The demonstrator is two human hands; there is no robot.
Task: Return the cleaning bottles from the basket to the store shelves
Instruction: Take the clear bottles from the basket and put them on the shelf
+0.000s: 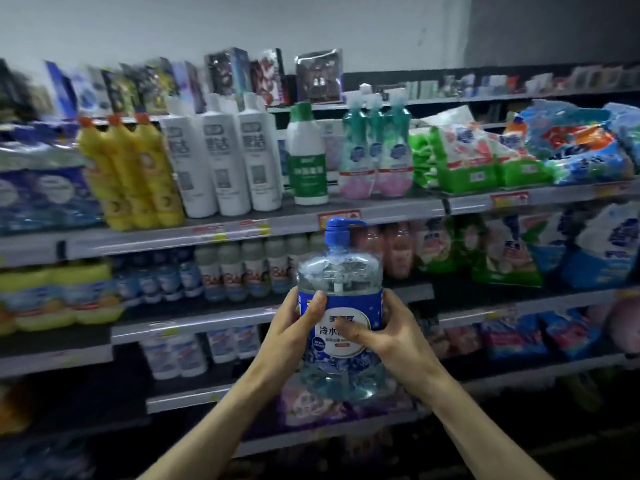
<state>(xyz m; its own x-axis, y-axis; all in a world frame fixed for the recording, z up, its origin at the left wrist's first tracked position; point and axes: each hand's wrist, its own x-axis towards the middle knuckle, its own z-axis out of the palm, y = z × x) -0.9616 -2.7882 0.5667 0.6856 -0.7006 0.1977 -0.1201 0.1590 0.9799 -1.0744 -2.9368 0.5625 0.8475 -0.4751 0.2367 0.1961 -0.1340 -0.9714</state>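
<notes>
Pump bottle (341,306) upright, long axis vertical, blue pump head up, spout right. Left hand (298,323) and right hand (388,327) grasp its labelled middle, before the shelves (221,233), off them.

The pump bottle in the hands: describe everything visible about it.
The pump bottle is a squat, clear plastic jug shaped like a water-cooler barrel, with bluish liquid showing in its lower part. A blue pump cap tops its neck, and a blue and white label with Chinese print wraps its middle. It is upright, held in the air before the shelves. The left hand and right hand grasp its sides, fingers over the label.
</notes>
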